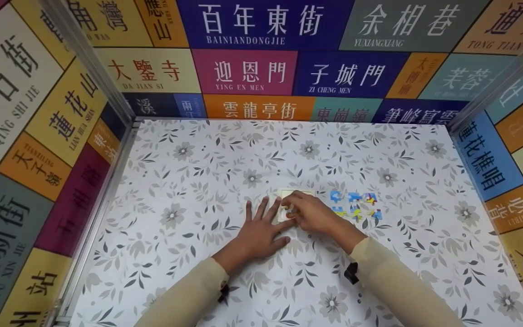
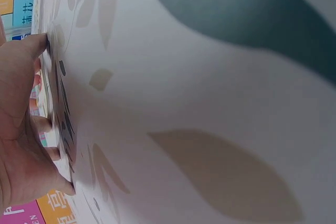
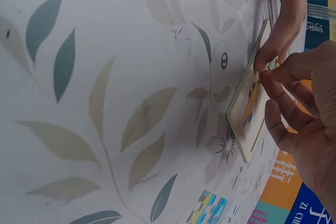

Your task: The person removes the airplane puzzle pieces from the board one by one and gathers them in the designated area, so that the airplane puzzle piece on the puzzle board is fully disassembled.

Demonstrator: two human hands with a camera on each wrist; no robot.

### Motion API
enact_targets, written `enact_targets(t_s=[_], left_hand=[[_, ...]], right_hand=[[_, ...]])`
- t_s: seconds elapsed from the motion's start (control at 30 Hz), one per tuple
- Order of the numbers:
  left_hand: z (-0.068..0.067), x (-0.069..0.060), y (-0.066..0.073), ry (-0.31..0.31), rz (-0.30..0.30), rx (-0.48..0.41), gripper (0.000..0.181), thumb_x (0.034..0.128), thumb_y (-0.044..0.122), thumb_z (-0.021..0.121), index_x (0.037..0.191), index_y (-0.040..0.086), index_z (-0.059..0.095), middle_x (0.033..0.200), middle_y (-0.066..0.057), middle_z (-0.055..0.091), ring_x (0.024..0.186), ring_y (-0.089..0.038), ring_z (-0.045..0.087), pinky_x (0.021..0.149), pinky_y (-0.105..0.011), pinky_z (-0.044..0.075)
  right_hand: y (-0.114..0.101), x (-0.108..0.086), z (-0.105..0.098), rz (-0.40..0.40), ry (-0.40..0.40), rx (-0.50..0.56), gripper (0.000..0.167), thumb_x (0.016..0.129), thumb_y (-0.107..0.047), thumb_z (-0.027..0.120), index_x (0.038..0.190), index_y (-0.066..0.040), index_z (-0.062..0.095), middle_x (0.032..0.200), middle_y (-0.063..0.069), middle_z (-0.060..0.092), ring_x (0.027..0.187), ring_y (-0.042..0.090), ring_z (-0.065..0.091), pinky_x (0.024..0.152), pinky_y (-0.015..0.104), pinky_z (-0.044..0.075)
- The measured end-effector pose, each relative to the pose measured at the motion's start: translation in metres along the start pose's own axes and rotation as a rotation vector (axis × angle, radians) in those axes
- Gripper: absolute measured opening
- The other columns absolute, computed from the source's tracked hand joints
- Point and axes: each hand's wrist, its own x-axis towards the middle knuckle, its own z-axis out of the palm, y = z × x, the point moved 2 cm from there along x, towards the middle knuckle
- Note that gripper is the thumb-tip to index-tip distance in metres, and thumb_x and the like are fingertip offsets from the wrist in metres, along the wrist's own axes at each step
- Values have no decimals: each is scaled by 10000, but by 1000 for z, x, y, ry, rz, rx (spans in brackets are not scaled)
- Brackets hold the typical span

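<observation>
A thin, pale puzzle board [image 3: 242,148] lies flat on the table under both hands, its printed picture partly covered. My left hand [image 1: 257,234] rests palm down left of it, fingers spread straight and one finger touching the board's edge. In the left wrist view, that hand's thumb and fingertips meet the tabletop. Over the board, my right hand [image 1: 313,213] pinches a small jigsaw piece [image 3: 254,100] between thumb and fingertips, with much of the piece hidden. Right of this hand lie several loose blue, yellow and red jigsaw pieces [image 1: 354,197] in two rows.
The table [image 1: 225,159] wears a white covering with grey leaves and flowers. Upright panels [image 1: 252,70] with coloured street-name signs enclose its back and sides. Metal rails [image 1: 127,113] run along the corners.
</observation>
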Motion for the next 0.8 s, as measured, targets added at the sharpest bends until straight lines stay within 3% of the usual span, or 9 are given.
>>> enact_targets(t_s=[0.13, 0.43, 0.8], left_hand=[[-2, -1, 1, 12, 4, -2, 596, 1132, 652, 403, 1708, 502, 370, 1882, -113, 108, 1722, -496, 108, 1262, -867, 128], [-4, -2, 1, 3, 2, -4, 595, 1133, 654, 400, 1707, 499, 373, 1884, -85, 110, 1724, -488, 108, 1269, -859, 127], [-2, -1, 0, 3, 5, -26, 600, 1134, 643, 404, 1712, 487, 368, 1884, -73, 112, 1727, -487, 83, 1274, -858, 106]], right_hand=[[1, 1, 2, -5, 8, -20, 397, 1026, 77, 640, 1385, -86, 680, 1261, 119, 685, 976, 289, 727, 867, 497, 622], [1, 4, 8, -35, 52, -115, 376, 1060, 1, 670, 1416, -117, 687, 1223, 107, 668, 1064, 310, 687, 904, 504, 594], [0, 9, 10, -26, 17, -128, 340, 1066, -47, 703, 1387, -158, 715, 1239, 95, 655, 1056, 285, 685, 896, 483, 589]])
